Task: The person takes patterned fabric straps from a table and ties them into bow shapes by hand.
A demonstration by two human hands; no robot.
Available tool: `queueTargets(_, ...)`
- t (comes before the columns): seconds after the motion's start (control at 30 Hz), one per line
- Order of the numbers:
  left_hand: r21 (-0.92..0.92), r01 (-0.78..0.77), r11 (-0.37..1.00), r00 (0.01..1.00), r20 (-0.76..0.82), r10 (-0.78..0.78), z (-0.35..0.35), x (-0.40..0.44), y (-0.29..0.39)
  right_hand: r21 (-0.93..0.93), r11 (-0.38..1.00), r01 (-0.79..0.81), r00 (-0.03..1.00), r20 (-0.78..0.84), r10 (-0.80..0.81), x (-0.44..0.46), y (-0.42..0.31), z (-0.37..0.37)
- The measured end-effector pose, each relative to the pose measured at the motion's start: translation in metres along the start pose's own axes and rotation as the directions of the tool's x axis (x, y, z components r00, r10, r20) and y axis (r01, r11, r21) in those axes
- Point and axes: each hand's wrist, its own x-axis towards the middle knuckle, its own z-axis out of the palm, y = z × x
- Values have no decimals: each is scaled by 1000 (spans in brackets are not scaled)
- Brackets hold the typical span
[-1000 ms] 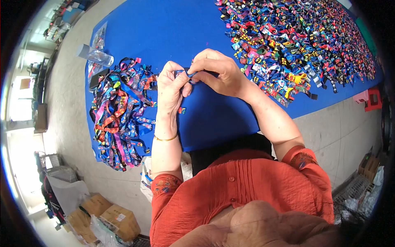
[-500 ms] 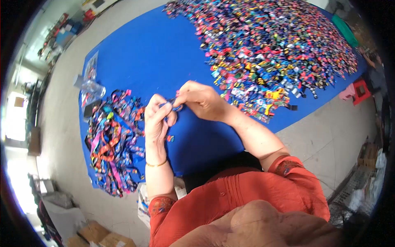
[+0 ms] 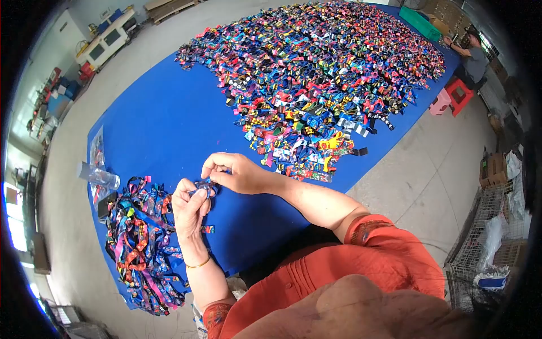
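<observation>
My left hand (image 3: 191,210), with a thin bracelet at the wrist, is closed on a dark blue printed strap (image 3: 204,188) between thumb and fingers. A short colourful end (image 3: 209,229) shows below that hand. My right hand (image 3: 241,174) is curled just above and beside it, its thumb and fingertips meeting the strap's upper part; the exact contact is partly hidden. Left of my hands lies a tangled heap of long printed straps (image 3: 135,248). Ahead and to the right spreads a large pile of short looped straps (image 3: 316,73). All lie on a blue table surface (image 3: 164,113).
A clear plastic cylinder (image 3: 103,177) lies at the table's left edge beside a clear bag (image 3: 97,148). At the far right sits another person (image 3: 476,61), near a red stool (image 3: 460,97), a pink stool (image 3: 440,103) and a green bin (image 3: 420,22). Wire crates (image 3: 477,240) stand right.
The head view has shifted, so the table and piles appear displaced and more of the far room shows. My right hand's fingers have loosened slightly over the strap; my left hand keeps its hold.
</observation>
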Motion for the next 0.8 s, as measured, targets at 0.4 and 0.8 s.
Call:
queueTargets(0.4, 46, -15, 999, 1000, 11, 14, 5, -3, 3, 202, 920, -337, 932, 214, 294, 3, 11, -4)
queueTargets(0.8, 293, -37, 955, 994, -90, 66, 14, -2, 3, -257, 958, -128, 981, 108, 161, 0, 11, -9)
